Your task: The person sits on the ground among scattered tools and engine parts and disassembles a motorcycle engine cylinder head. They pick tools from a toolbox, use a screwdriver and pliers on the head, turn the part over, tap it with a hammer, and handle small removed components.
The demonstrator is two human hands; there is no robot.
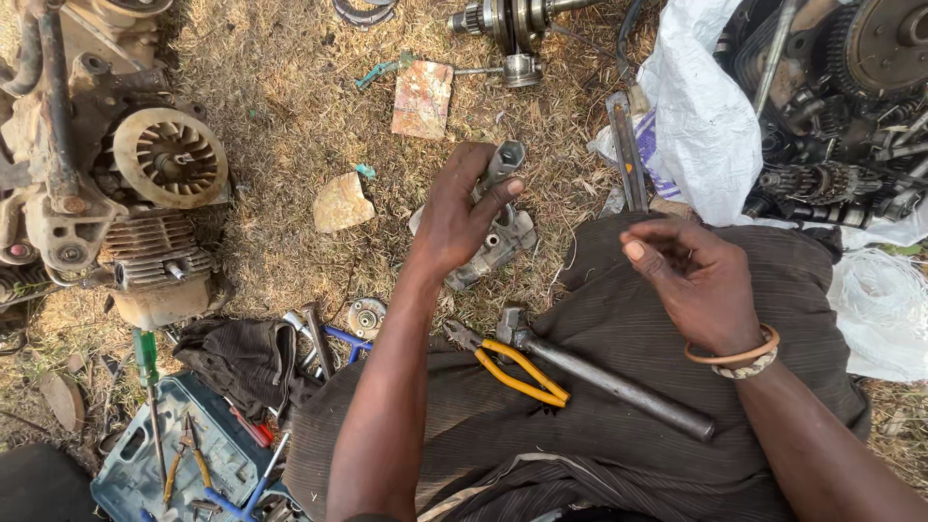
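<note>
Dry grass and dirt [290, 106] w/ engine parts scattered all over. Left hand [454, 217] is closed round a grey socket wrench [503, 162], thumb pressed on its side, tube upright-ish w/ hex end up, right above a grey metal casting [503, 242] on the ground. Right hand [691, 280] hovers over the lap, fingers loosely curled, can't tell if it's pinching anything small. Yellow-handled pliers [512, 367] & a hammer [599, 377] lie on the striped cloth [599, 445] across the lap, touching each other. Engine block [116, 193] far left; gears on white sack [696, 126] top right. Blue tool tray [135, 464] bottom left.
</note>
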